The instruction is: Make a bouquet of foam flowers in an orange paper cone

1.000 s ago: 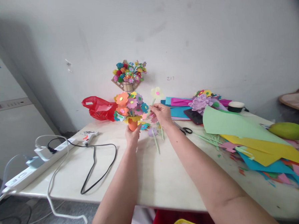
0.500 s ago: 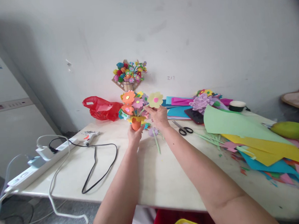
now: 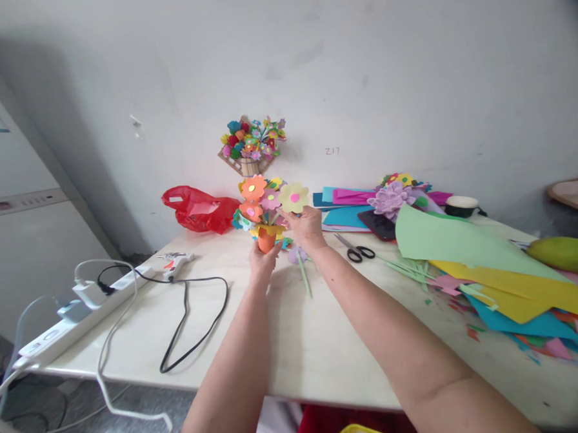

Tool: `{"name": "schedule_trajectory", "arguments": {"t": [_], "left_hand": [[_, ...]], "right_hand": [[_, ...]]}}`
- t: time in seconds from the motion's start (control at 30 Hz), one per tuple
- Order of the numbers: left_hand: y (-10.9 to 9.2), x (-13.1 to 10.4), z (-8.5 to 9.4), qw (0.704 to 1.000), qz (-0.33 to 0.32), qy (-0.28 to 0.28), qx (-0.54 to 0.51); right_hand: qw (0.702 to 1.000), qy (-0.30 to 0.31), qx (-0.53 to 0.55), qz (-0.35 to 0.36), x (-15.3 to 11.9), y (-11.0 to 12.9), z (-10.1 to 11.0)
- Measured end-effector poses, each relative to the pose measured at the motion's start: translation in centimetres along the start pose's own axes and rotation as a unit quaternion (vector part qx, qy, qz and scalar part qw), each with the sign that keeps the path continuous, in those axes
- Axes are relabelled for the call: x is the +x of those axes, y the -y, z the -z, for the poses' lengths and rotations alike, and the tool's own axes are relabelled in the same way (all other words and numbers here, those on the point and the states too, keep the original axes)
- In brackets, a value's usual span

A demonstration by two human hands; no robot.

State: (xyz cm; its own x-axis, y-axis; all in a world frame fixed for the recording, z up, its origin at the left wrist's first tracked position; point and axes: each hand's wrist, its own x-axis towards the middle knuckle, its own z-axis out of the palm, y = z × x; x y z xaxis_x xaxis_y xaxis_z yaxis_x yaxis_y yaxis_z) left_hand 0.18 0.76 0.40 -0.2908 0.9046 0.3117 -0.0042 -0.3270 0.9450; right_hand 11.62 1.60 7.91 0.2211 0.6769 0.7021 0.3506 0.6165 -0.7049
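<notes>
Left hand (image 3: 264, 260) closed around the orange pot (image 3: 267, 239), which stands upright above the palm, its flowers (image 3: 254, 188) higher still. Right hand (image 3: 306, 227), fingers bent, at the pale yellow flower (image 3: 294, 197), whose head lies above the knuckles; stem and fingertip contact unclear.

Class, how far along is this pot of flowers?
Done, it seems: several flowers stand in the orange pot, which the left hand holds. In hand: the pale yellow flower, held beside them by the right hand. Probably left: the purple flower lying loose on the table.
</notes>
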Motion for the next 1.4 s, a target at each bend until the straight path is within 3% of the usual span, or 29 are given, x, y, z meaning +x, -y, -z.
{"name": "schedule_trajectory", "arguments": {"t": [0.3, 0.57, 0.93, 1.2, 1.4], "left_hand": [[0.0, 0.0, 0.0, 1.0, -0.003, 0.008, -0.001], [-0.6, -0.3, -0.2, 1.0, -0.002, 0.012, -0.006], [-0.3, -0.2, -0.2, 1.0, 0.003, 0.015, -0.014], [-0.1, -0.1, -0.2, 1.0, -0.015, 0.022, -0.014], [0.0, 0.0, -0.1, 1.0, -0.013, 0.02, -0.014]], "right_hand": [[1.0, 0.002, -0.022, 0.021, 0.5, -0.2, -0.6], [0.992, 0.031, -0.12, 0.024, 0.3, 1.4, 0.4], [0.965, -0.002, -0.225, 0.135, 0.2, 1.6, 0.8], [0.965, -0.04, -0.205, 0.156, -0.2, 1.0, 0.3], [0.964, -0.036, -0.207, 0.162, -0.3, 0.4, 0.0]]}}
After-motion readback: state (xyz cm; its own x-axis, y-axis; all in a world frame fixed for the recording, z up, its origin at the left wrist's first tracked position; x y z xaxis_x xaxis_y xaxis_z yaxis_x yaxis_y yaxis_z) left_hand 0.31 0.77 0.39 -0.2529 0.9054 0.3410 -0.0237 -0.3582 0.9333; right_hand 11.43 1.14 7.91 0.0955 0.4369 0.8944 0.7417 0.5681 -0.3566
